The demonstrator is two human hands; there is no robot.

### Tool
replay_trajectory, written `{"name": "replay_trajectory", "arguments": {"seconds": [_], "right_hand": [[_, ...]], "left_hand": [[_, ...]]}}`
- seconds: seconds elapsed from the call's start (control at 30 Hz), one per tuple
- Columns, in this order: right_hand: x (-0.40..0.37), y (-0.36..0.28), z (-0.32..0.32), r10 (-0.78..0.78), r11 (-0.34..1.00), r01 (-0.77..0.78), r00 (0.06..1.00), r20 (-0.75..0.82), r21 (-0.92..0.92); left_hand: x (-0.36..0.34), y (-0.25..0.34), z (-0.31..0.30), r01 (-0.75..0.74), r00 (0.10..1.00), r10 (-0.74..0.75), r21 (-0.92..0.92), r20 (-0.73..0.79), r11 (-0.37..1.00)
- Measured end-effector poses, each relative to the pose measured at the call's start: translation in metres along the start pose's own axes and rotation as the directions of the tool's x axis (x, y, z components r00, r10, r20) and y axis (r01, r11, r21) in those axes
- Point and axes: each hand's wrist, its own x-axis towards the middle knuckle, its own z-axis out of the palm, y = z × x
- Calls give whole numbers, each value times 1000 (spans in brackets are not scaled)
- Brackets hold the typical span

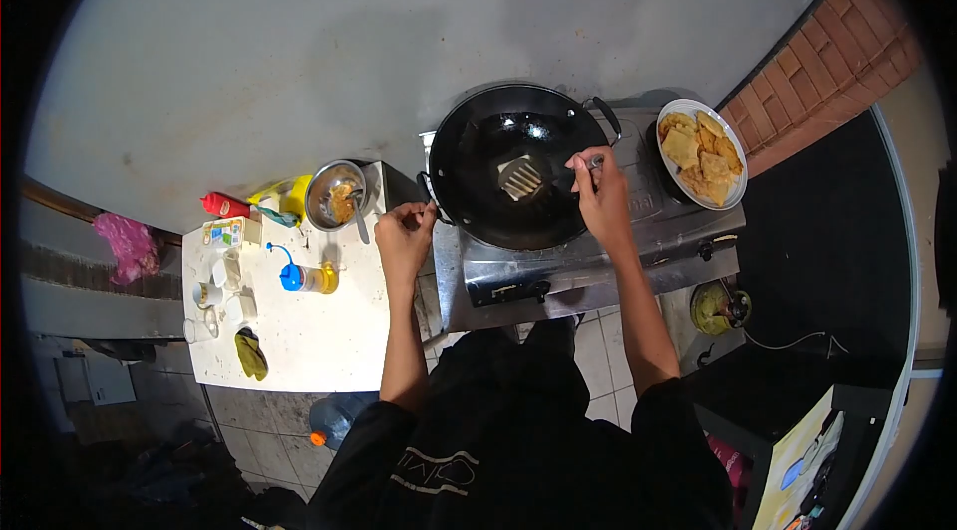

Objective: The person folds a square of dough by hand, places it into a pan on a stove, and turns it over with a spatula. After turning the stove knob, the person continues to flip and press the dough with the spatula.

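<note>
A black wok [478,216] sits on the steel gas stove [638,256]. My left hand [404,239] is closed at the wok's left side, fingertips pinched on its handle [426,185]. Over the right rim, my right hand [604,199] grips the handle of a slotted spatula [519,176]. The spatula's head lies low in the wok, and something pale shows through and around its slots. Right of the wok stands a white plate [743,193] piled with flat golden fried pieces [703,161].
On the white table [329,341] at left are a metal bowl [317,193] with a spoon, a blue-capped oil bottle [309,277], a red bottle [224,205], small containers and a green cloth [250,354]. A grey wall [299,61] rises behind the stove.
</note>
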Motion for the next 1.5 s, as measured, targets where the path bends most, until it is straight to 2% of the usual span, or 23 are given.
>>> {"name": "replay_trajectory", "arguments": {"seconds": [0.5, 0.73, 0.9, 1.1, 1.5], "right_hand": [[-13, 20, -3, -82, 997, 82, 997, -4, 7], [-17, 18, -4, -27, 1000, 27, 1000, 3, 3], [-17, 10, -5, -3, 996, 8, 998, -59, 85], [-14, -1, -17, -70, 996, 72, 996, -50, 45], [-28, 0, -31, -37, 999, 38, 998, -53, 23]], "left_hand": [[-2, -1, 2, 22, 1000, -22, -8, -14, 1000], [-2, 3, 2, 25, 1000, -25, -7, -17, 1000], [-1, -3, 4, 16, 1000, -16, -14, -20, 1000], [0, -1, 3, 10, 1000, -11, -18, -25, 1000], [2, -2, 5, 8, 999, -9, -18, -34, 1000]]}}
